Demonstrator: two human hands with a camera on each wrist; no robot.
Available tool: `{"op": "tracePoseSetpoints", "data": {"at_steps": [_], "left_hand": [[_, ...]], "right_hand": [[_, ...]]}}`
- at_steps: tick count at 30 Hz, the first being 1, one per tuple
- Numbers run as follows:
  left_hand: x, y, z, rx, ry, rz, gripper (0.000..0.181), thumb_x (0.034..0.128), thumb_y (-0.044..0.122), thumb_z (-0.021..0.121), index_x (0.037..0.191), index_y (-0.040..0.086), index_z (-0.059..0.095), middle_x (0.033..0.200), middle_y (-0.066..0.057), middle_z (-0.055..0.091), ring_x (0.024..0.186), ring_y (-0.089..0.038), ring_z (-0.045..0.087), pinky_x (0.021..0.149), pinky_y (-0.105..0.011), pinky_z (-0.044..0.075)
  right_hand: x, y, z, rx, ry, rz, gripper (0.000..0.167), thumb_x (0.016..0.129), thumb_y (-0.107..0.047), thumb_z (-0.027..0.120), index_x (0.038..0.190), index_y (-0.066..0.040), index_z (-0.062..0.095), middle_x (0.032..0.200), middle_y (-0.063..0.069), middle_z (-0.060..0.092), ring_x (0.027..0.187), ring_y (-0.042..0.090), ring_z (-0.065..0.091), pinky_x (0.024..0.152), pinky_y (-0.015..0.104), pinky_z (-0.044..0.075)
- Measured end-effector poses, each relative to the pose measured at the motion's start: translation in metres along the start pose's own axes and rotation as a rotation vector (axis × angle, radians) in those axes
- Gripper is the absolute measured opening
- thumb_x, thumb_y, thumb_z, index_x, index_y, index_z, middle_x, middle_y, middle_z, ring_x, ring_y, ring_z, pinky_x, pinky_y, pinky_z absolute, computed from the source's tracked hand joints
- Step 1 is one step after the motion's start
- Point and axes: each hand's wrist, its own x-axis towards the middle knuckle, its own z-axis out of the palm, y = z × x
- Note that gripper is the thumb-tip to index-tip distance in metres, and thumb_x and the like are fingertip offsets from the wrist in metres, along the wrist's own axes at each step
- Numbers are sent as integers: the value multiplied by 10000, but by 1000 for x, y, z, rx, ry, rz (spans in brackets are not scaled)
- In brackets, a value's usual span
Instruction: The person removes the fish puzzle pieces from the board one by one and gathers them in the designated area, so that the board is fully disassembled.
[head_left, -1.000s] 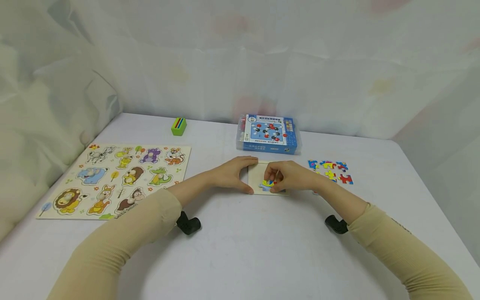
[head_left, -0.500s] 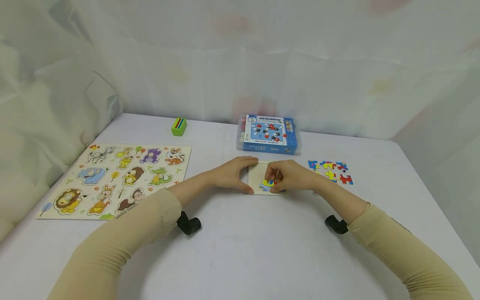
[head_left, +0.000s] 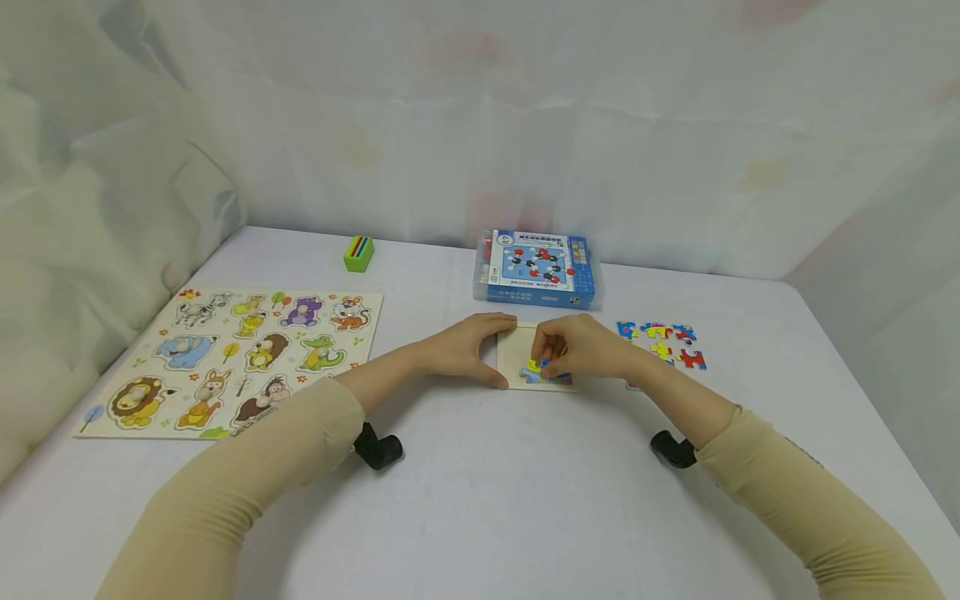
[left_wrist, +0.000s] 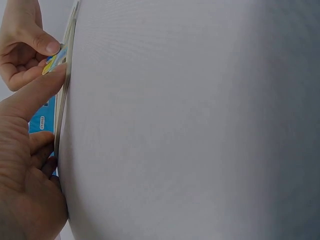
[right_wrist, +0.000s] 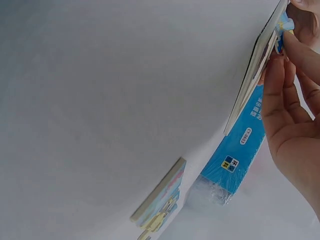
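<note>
A small pale wooden puzzle tray [head_left: 513,350] lies at the middle of the table. My left hand [head_left: 463,347] holds its left side, the thumb near one corner and the fingers at the far corner. Over the tray's front part, my right hand [head_left: 583,346] pinches a blue and yellow jigsaw piece [head_left: 533,372] between thumb and fingers. The right wrist view shows that jigsaw piece [right_wrist: 284,24] tilted at the thumb tip. Some blue shows in the tray's front right corner, partly hidden by the right hand. Several loose jigsaw pieces [head_left: 663,353] lie right of the tray, some hidden by the right wrist.
Behind the tray stands a blue molecule-model box [head_left: 538,271]. An animal puzzle board [head_left: 225,358] lies at the left, partly under the left forearm. A green striped block [head_left: 358,254] sits at the back left. Black wrist mounts [head_left: 377,448] hang below both forearms.
My right hand has shifted very slightly up and right, and the pinched jigsaw piece has turned a little. The left hand and the tray have stayed almost in place.
</note>
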Motion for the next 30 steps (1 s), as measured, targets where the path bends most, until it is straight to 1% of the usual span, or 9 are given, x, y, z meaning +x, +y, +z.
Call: {"op": "tracePoseSetpoints", "data": {"at_steps": [6, 10, 14, 17, 21, 25, 30], "left_hand": [[0, -1, 0, 2, 0, 2, 960, 756, 366, 827, 1521, 42, 347, 1611, -114, 332, 1524, -291, 264, 1269, -456, 227], [1, -1, 0, 1, -1, 1, 958, 756, 369, 828, 1520, 45, 349, 1611, -108, 335, 1524, -287, 265, 1268, -455, 230], [1, -1, 0, 3, -5, 0, 958, 757, 372, 827, 1522, 51, 348, 1613, -103, 332, 1524, -284, 266, 1267, -456, 232], [0, -1, 0, 6, -4, 2, 955, 758, 374, 823, 1522, 53, 349, 1614, -104, 329, 1523, -289, 267, 1265, -464, 236], [0, -1, 0, 11, -3, 2, 951, 760, 375, 820, 1523, 58, 349, 1616, -100, 326, 1523, -288, 266, 1265, -465, 236], [1, -1, 0, 15, -2, 3, 953, 756, 367, 826, 1521, 53, 352, 1613, -102, 330, 1523, -285, 267, 1269, -451, 231], [1, -1, 0, 18, -1, 1, 957, 758, 370, 827, 1523, 53, 348, 1615, -103, 326, 1524, -288, 264, 1269, -453, 231]], "right_hand": [[0, 1, -1, 33, -8, -10, 151, 810, -96, 794, 912, -119, 685, 823, 21, 655, 784, 150, 581, 729, 236, 530], [-2, 3, -4, 47, -7, -17, 157, 817, -112, 792, 931, -123, 686, 835, 24, 647, 805, 155, 581, 741, 236, 529], [-6, 5, -12, 38, 22, -12, 169, 824, -145, 791, 956, -129, 686, 844, 22, 635, 824, 160, 583, 749, 237, 531], [-10, 7, -21, 33, 49, 6, 171, 828, -148, 787, 969, -133, 690, 845, 23, 625, 827, 170, 586, 749, 230, 530], [-19, 13, -32, 27, 77, 38, 178, 833, -145, 782, 986, -119, 694, 846, 30, 617, 828, 175, 584, 742, 225, 531], [-32, 23, -42, 26, 100, 65, 187, 834, -148, 780, 996, -106, 697, 852, 48, 625, 824, 175, 584, 722, 223, 529], [-50, 39, -53, 20, 121, 118, 185, 830, -176, 788, 984, -130, 696, 874, 50, 652, 809, 161, 594, 697, 210, 521]]}}
